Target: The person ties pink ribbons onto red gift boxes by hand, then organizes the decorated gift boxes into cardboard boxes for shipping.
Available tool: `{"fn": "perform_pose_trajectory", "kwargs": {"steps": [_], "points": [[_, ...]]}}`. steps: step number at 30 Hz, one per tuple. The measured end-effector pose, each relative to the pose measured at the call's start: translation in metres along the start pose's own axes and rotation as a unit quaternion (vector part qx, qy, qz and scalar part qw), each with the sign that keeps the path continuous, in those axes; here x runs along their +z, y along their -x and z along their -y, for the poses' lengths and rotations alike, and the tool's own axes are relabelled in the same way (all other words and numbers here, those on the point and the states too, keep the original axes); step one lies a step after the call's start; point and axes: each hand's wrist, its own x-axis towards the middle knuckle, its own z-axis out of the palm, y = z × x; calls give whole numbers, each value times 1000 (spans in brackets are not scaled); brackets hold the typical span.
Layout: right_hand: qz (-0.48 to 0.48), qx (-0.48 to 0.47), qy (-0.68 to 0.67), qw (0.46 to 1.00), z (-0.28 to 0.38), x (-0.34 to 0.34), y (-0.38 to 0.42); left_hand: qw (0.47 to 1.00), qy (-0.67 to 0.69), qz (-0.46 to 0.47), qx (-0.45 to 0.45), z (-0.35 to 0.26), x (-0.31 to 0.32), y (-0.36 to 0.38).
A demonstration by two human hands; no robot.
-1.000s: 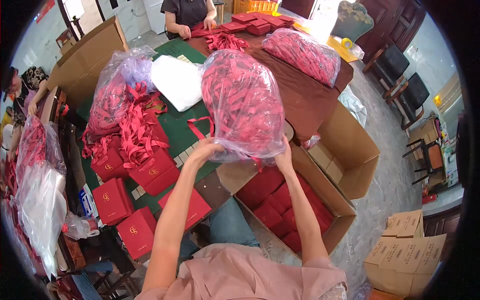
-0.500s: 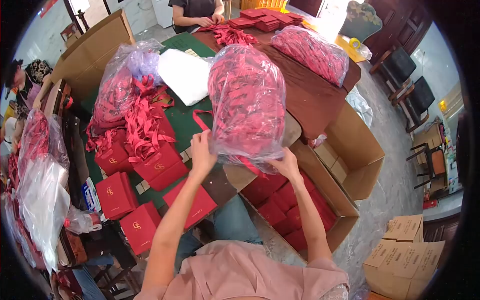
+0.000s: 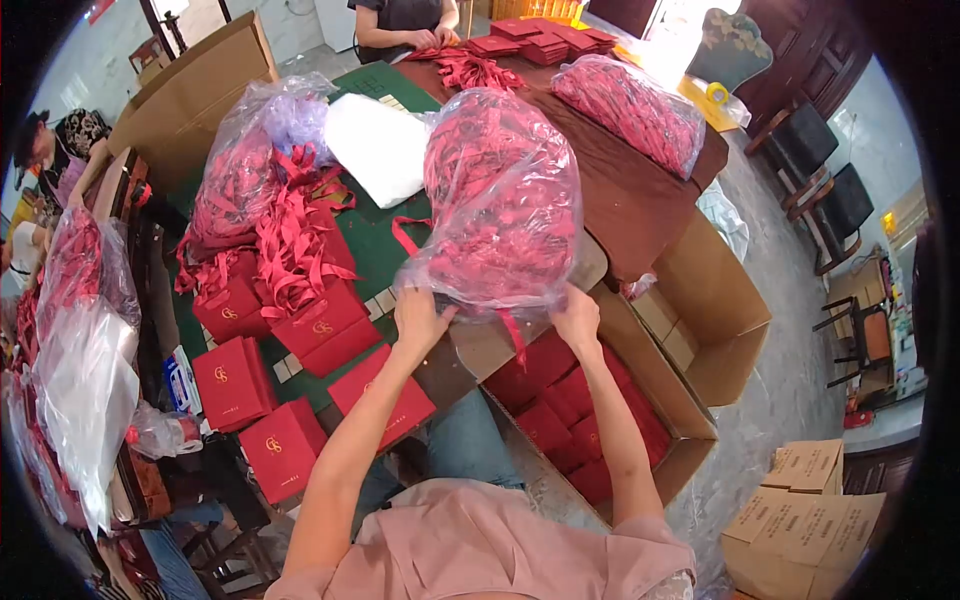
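Note:
A large clear plastic bag [image 3: 503, 200] packed with red ribbons lies in front of me. My left hand [image 3: 422, 325] is closed on the bag's near left edge, and my right hand [image 3: 575, 322] grips its near right corner. One red ribbon [image 3: 513, 335] dangles from the bag's mouth between my hands. Another ribbon loop [image 3: 410, 237] sticks out on the left. Left of my hands, red boxes [image 3: 232, 382] with gold lettering stand on the green table. Loose red ribbons [image 3: 290, 250] are heaped over some of them.
An open carton [image 3: 690, 455] holding red boxes stands below my right arm. A white packet [image 3: 378, 150] and another ribbon bag [image 3: 635, 108] lie farther back. Across the table, a person's hands [image 3: 435, 38] work near stacked red pieces. Closed cartons [image 3: 800, 530] sit on the floor.
My left hand has shifted slightly right and down along the bag's edge. The bag's mouth is spread wider and flatter, and the dangling ribbon hangs straighter.

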Motion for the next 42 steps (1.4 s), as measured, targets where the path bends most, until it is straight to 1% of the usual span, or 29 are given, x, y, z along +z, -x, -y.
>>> {"fn": "perform_pose_trajectory", "kwargs": {"steps": [2,3,4,6,8,10,14,16,18,20,21,22,23,24,26,27,28,29,30,31,32,33,34,36,37,38,40,41,42], "points": [[-89,17,-14,996,1,7,-12,996,81,46,15,3,-7,-14],[-130,5,-13,991,2,10,-16,996,61,36,57,5,-9,-19],[-127,5,-16,992,0,16,-22,996,58,37,55,6,-8,-22],[-180,9,-54,982,-4,23,-33,987,114,-55,95,2,-3,-29],[-197,-8,-62,978,-9,25,-36,989,131,-31,64,1,1,-36],[-252,-21,-118,960,-15,28,-41,982,151,-72,86,12,21,-43],[-254,-30,-88,963,-26,25,-49,975,177,-73,115,22,36,-58],[-264,-59,-35,962,-36,26,-57,970,156,-18,186,30,32,-69],[-231,-34,-33,972,-40,22,-59,958,201,-12,204,29,17,-70],[-143,13,-34,989,-44,14,-61,933,300,182,76,25,-4,-70],[-124,-1,-47,991,-45,9,-58,934,299,181,75,28,-8,-68],[-105,-15,-58,993,-51,7,-53,927,299,212,79,32,-10,-64],[-81,-32,-122,989,-57,5,-49,919,299,243,84,35,-12,-59],[-81,-32,-122,989,-54,2,-41,928,271,248,66,30,-24,-53],[-101,-13,-130,986,-37,-16,-21,921,311,226,55,30,-29,-43],[-122,-21,-81,989,-24,-26,-13,914,349,204,45,31,-30,-37],[-121,-24,-82,989,-14,-35,-6,924,365,102,45,28,-25,-31],[-135,-54,-68,987,-5,-43,1,925,364,99,43,29,-24,-30],[-148,-83,-54,984,6,-51,6,921,380,85,-21,24,-31,-30],[-155,-75,-79,982,20,-59,11,912,394,73,-84,20,-36,-31],[-81,-43,-155,984,15,-58,7,929,359,3,-87,13,-40,-34],[-7,-11,-229,973,6,-56,0,918,385,-9,-94,13,-40,-41],[-34,-59,-288,955,5,-50,-9,906,410,-20,-99,9,-43,-49],[-24,18,-426,904,9,-54,-26,912,396,-58,-91,-2,-45,-67],[-5,75,-501,862,9,-57,-36,916,386,-75,-78,-8,-44,-75],[-29,80,-536,840,9,-55,-47,914,389,-65,-94,-14,-44,-83],[-85,63,-545,832,3,-46,-69,904,407,-58,-118,-15,-30,-100],[-97,94,-584,801,-1,-42,-78,893,425,-48,-142,-14,-23,-110],[-120,90,-602,785,-11,-33,-90,880,441,-20,-173,-17,-26,-118]]}}
